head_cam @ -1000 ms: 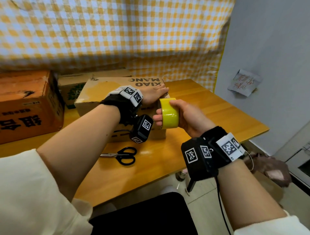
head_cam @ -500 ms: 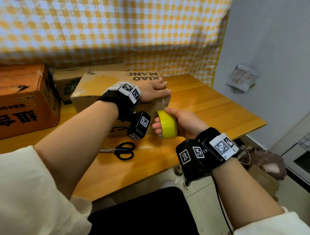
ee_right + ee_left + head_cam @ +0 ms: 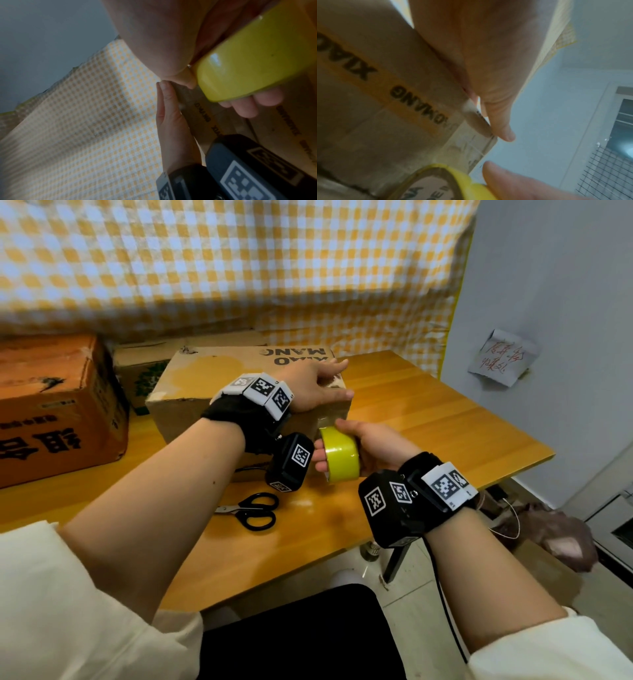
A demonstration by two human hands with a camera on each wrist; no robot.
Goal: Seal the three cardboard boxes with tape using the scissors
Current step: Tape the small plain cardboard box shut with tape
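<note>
A brown cardboard box (image 3: 205,378) printed XIAO MANG lies in the middle of the wooden table (image 3: 428,419). My left hand (image 3: 318,388) presses flat on the box's top right corner, fingers straight. My right hand (image 3: 363,446) grips a yellow roll of tape (image 3: 340,455) in front of the box's near side, with a clear strip running up to the corner. The roll (image 3: 254,56) fills the right wrist view; the box's printed side (image 3: 385,94) shows in the left wrist view. Black-handled scissors (image 3: 255,510) lie on the table below my left wrist.
An orange box (image 3: 51,412) stands at the left, and a third box (image 3: 144,374) with green print sits behind. A checked cloth (image 3: 239,268) hangs at the back. The table's right edge drops to a floor with a brown bag (image 3: 555,535).
My right hand has pulled the tape roll down from the box's top edge along its near side. My left hand has stayed pressed on the corner.
</note>
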